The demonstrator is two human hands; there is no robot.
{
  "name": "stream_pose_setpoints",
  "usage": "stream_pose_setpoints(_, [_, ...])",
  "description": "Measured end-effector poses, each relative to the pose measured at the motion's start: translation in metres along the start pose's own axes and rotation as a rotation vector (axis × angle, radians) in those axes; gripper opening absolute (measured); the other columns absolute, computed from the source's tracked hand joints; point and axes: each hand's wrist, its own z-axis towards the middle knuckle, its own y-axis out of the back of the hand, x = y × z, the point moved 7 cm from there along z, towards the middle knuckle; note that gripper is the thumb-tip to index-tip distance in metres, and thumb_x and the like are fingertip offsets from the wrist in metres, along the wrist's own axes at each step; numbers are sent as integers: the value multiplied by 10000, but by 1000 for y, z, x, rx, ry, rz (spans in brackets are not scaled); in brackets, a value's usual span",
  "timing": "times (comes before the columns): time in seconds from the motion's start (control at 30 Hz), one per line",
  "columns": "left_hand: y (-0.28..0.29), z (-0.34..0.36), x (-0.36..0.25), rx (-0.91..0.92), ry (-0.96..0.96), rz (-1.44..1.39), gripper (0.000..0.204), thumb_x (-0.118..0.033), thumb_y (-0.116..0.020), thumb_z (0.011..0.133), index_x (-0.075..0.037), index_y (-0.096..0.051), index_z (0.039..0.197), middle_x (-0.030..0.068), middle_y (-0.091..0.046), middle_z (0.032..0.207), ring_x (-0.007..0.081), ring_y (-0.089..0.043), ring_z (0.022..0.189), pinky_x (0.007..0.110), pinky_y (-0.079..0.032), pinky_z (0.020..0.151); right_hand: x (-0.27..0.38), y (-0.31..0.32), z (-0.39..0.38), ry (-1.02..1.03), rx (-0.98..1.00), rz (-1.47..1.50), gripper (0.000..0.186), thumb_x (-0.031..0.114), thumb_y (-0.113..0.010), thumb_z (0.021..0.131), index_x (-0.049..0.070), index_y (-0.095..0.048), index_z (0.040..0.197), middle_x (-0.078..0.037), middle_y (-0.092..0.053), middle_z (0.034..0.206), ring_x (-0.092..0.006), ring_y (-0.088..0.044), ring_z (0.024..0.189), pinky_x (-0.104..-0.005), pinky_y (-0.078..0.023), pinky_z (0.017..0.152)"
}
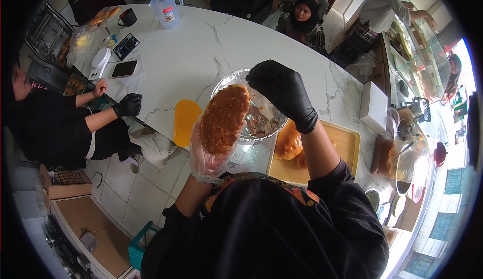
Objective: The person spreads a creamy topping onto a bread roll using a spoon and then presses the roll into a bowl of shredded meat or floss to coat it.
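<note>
Left hand [209, 150], clear-gloved: palm up, holding flat coated bread [225, 118], just left of foil bowl [261, 120]; right hand [283, 90], black-gloved: fingers curled, above the bowl, possibly pinching something, grasp unclear; bowl on marble bench [201, 52]; wooden tray [347, 145] with buns [288, 143] right of bowl; yellow scraper [185, 120] left.
</note>
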Motion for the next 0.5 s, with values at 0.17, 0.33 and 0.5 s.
stream_pose_setpoints(0.17, [1, 1, -8, -32, -84, 33, 451, -316, -450, 931, -1, -453, 1254, 185, -521, 1234, 307, -547, 1111, 450, -450, 972, -12, -10, -24, -13, 85, -156, 185, 43, -554, 856, 31, -626, 1027, -120, -657, 960, -201, -648, 862, -278, -495, 828])
stream_pose_setpoints(0.33, [7, 0, -7, -48, -58, 26, 455, -322, -443, 933, -1, -448, 1256, 187, -515, 1239, 307, -553, 1104, 452, -480, 936, 5, -29, -41, 272, 79, -529, 500, 33, -527, 763, 187, -552, 1238, -154, -462, 1331, -329, -476, 1183, -415, -379, 986])
stream_pose_setpoints(0.5, [7, -1, -3, -77, -47, 74, 446, -321, -433, 935, -2, -454, 1247, 188, -526, 1220, 303, -564, 1088, 446, -506, 898, -9, -30, -37, 162, 96, -496, 542, 27, -515, 737, 220, -552, 1242, -104, -391, 1402, -346, -364, 1279, -466, -289, 1048])
